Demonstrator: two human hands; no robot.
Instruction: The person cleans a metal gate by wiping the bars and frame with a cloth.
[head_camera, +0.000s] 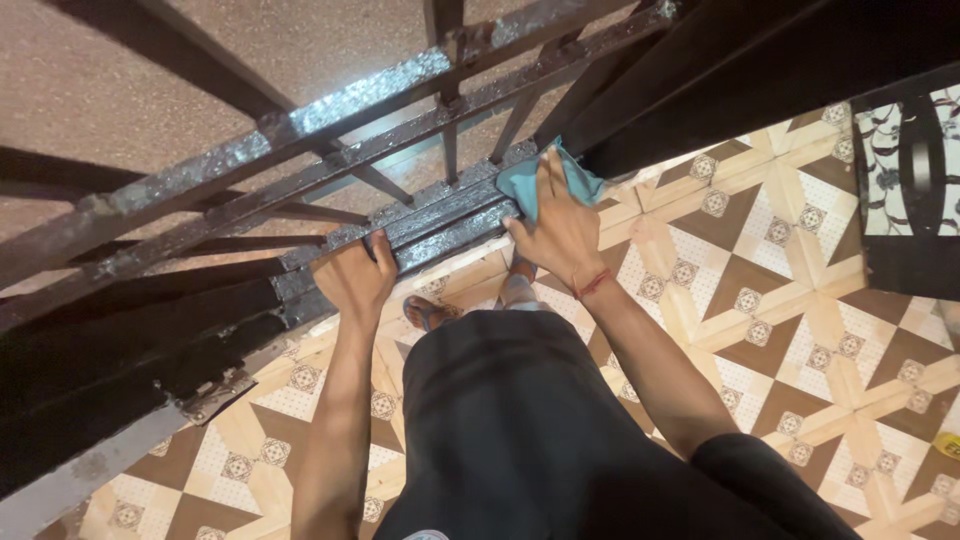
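Dark shorts (520, 430) filled the foreground. Beyond, the left hand (352, 275) gripped the black metal railing (440, 215), fingers curled shut; the right hand (560, 225) pressed a blue cloth (522, 180) flat on its rail, mid-wipe. Next likely called for sliding the cloth along.

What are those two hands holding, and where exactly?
The right hand presses a blue cloth flat against the black metal railing, palm over the cloth's middle. The left hand grips the railing's lower bar, fingers curled over its edge.
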